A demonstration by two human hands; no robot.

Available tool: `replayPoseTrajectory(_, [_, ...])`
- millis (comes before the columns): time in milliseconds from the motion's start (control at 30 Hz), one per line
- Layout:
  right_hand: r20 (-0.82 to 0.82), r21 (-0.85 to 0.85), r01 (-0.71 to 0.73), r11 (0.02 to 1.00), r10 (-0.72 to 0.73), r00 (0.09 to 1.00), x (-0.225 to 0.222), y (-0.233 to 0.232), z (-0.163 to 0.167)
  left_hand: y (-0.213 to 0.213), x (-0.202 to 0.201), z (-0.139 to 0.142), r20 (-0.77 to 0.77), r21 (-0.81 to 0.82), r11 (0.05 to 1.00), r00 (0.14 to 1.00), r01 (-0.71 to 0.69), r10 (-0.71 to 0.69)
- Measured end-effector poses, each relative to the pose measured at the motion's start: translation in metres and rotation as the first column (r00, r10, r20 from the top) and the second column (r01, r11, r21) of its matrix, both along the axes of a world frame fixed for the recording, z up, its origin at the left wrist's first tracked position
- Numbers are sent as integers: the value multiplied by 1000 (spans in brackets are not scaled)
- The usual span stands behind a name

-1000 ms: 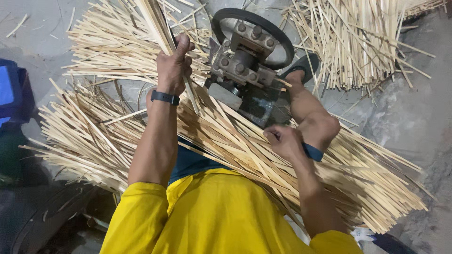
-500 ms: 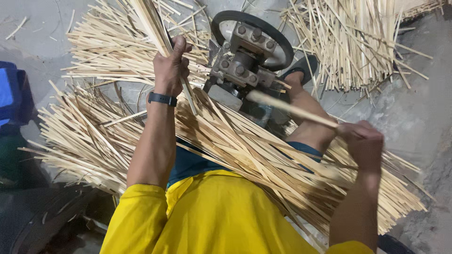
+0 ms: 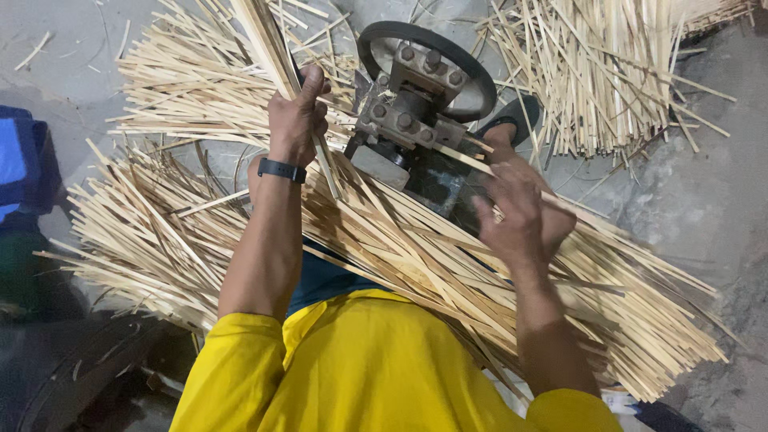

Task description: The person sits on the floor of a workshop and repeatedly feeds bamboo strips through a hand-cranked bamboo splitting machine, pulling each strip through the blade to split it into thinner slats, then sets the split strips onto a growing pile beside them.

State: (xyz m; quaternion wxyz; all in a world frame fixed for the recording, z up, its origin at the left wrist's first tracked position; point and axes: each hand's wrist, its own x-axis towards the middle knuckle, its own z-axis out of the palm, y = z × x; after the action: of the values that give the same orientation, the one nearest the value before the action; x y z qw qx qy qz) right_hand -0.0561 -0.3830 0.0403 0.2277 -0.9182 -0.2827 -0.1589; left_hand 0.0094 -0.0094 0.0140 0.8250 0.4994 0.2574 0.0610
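My left hand is shut around a bundle of thin pale bamboo strips, held upright just left of a small metal machine with bolts and a black wheel. A black band sits on that wrist. My right hand hovers just right of the machine with its fingers spread and nothing gripped. A single strip sticks out of the machine towards it. A thick layer of long strips lies across my lap under both arms.
More strips lie in a heap at the back right and fanned out at the back left. A foot in a dark sandal rests beside the machine. A blue object stands at the left edge. The floor is grey concrete.
My right hand first drew a strip out to the right, let it go, and has come back beside the machine with nothing in it. My left hand has kept its bundle in place.
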Motion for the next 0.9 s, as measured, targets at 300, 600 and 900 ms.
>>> replayPoseTrajectory(300, [-792, -53, 130, 990, -122, 599, -19, 19, -25, 5, 0, -8, -19, 53, 999, 1000, 3, -2])
replayPoseTrajectory(600, [-410, 216, 155, 964, -55, 910, -32, -26, -28, 0, 1, -6, 46, 16, 1000, 999, -7, 6])
replayPoseTrajectory(900, [-543, -98, 260, 960, -271, 795, -18, -130, 13, 3, 0, -1, 33, 13, 1000, 999, -15, 14])
